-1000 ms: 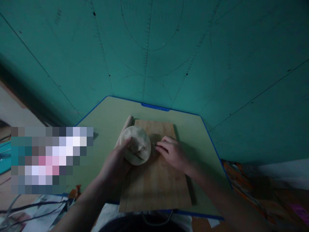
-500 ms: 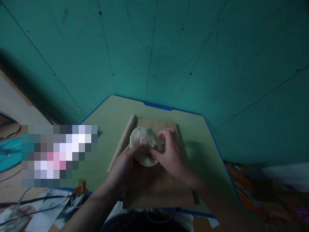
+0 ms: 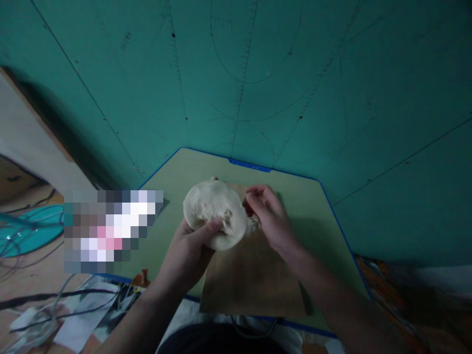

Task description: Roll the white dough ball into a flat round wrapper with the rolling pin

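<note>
A pale, round sheet of dough [image 3: 199, 199] rests in my left hand [image 3: 190, 246], whose thumb presses on its middle. Crumbly, ragged bits lie in the hollow near that thumb. Just right of the dough is my right hand [image 3: 269, 214], apart from it, with fingers curled together; what they hold, if anything, cannot be made out. A small pale crumbly heap [image 3: 253, 224] shows below those fingers, over the wooden board [image 3: 254, 280]. Behind the dough, only the tip of a rolling pin [image 3: 214, 178] peeks out.
Under the board is a pale green table [image 3: 177, 172] with a blue rim. A green wall [image 3: 276, 88] with drawn lines rises behind it. To the left are a blurred-out patch [image 3: 114, 226], cables [image 3: 59, 295] and papers. Orange patterned cloth [image 3: 379, 285] lies at the right.
My right hand has come off the dough and moved slightly right. My left hand has raised and tilted the dough toward me, now covering most of the rolling pin. The view has shifted a little.
</note>
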Tool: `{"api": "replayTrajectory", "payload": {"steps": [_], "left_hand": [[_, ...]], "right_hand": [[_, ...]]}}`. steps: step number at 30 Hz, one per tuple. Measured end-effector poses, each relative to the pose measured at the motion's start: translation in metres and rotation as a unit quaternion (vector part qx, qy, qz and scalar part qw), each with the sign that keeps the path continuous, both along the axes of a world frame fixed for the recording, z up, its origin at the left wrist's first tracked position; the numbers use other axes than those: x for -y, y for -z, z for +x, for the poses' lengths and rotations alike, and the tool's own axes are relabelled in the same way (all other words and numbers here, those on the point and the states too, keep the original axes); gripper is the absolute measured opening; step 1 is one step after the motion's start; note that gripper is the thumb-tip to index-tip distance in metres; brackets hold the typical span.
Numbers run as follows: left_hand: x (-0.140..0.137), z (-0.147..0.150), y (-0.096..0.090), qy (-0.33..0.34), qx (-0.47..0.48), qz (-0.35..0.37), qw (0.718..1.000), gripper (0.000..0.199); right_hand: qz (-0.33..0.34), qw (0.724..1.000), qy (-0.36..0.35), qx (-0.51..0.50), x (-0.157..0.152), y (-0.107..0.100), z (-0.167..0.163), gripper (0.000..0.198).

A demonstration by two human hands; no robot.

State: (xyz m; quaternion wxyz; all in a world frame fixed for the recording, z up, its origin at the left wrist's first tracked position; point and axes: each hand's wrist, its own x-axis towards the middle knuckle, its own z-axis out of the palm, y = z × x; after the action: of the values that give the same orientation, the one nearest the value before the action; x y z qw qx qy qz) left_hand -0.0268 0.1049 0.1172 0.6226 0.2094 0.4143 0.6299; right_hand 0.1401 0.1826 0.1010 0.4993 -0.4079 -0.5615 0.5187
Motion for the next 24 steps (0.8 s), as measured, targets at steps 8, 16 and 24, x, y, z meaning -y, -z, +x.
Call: {"api": "replayTrajectory", "payload": {"steps": [8, 16, 24], "left_hand": [[0.021, -0.05, 0.008, -0.068, -0.042, -0.012, 0.997, 0.048], [0.021, -0.06, -0.007, -0.157, -0.124, -0.028, 0.979, 0.06], [0.004, -0.062, 0.002, -0.049, -0.232, -0.028, 0.971, 0.05]], "right_hand": [[0.061, 0.885, -0.078, 0.454, -0.037, -0.004, -0.064, 0.029], [0.133, 0.789, -0.164, 0.577, -0.025, -0.004, -0.136, 0.069], [-0.029, 0.971, -0.146, 0.188, -0.055, -0.037, -0.06, 0.034]]}}
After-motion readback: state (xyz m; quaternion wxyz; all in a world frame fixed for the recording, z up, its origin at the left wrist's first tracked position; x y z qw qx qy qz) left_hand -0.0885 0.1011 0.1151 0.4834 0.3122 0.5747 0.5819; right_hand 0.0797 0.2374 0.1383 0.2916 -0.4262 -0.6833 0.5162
